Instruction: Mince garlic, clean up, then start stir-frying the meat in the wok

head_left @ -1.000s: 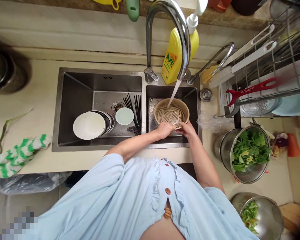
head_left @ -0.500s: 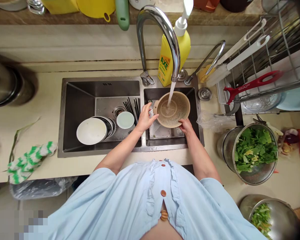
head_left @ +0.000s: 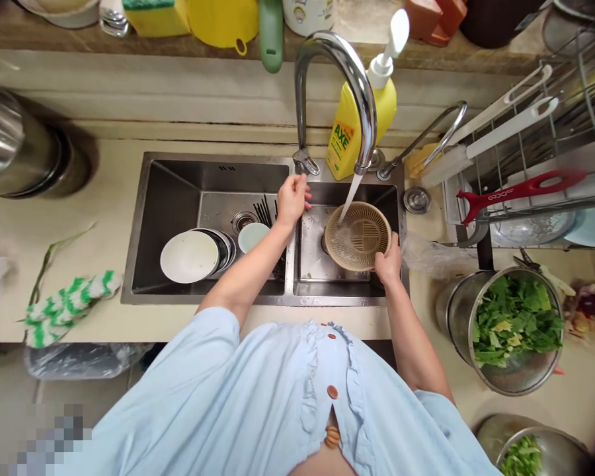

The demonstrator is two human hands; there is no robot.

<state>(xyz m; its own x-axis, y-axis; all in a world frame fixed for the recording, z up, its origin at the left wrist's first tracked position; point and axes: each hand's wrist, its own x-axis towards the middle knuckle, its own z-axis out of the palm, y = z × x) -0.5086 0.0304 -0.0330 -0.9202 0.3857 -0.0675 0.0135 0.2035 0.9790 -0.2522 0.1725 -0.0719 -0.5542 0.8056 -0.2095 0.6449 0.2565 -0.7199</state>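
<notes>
My right hand (head_left: 388, 263) grips the rim of a round beige plastic strainer basket (head_left: 359, 236) at its lower right. The basket is tilted over the right sink basin (head_left: 317, 268), and water from the chrome faucet (head_left: 334, 46) runs into it. My left hand (head_left: 292, 198) is off the basket, over the divider between the basins, just below the faucet lever (head_left: 306, 162). Its fingers are loosely bent, with nothing seen in them; whether a fingertip touches the lever I cannot tell.
White plates (head_left: 189, 256), a pale bowl (head_left: 252, 236) and dark chopsticks (head_left: 262, 211) lie in the left basin. A yellow soap bottle (head_left: 347, 132) stands behind the faucet. At right are a dish rack (head_left: 530, 192) and a metal colander of greens (head_left: 518, 320).
My left hand has let go of the basket's side and moved up toward the faucet lever. My right hand still holds the basket, which has turned and sits slightly lower. The view has shifted.
</notes>
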